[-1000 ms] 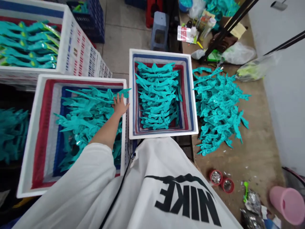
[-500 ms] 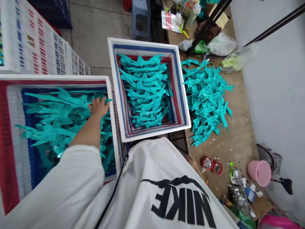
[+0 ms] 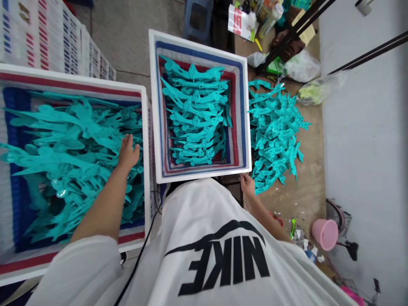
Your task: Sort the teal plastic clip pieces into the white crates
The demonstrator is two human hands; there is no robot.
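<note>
My left hand [image 3: 128, 154] lies with its fingers apart on a heap of teal moulded plastic pieces [image 3: 63, 140], inside a white crate with a red and blue striped lining [image 3: 73, 76]. My right hand [image 3: 247, 185] is at the near corner of a second lined crate [image 3: 197, 42], which holds neatly stacked teal pieces [image 3: 196, 110]. A loose pile of teal pieces [image 3: 274, 131] on the bench touches that hand's fingertips. Whether they grip anything is hidden.
A brown bench [image 3: 310, 195] runs along a white wall [image 3: 360, 127], carrying plastic bags [image 3: 302, 66] and a pink bucket [image 3: 325, 234]. Black poles [image 3: 296, 34] cross its far end. A stacked crate [image 3: 47, 34] and a blue stool [image 3: 197, 17] stand on the tiled floor [image 3: 127, 42].
My left hand has slid from the crate's rim toward its middle. My right hand has risen from beside my body to the second crate's corner, by the loose pile.
</note>
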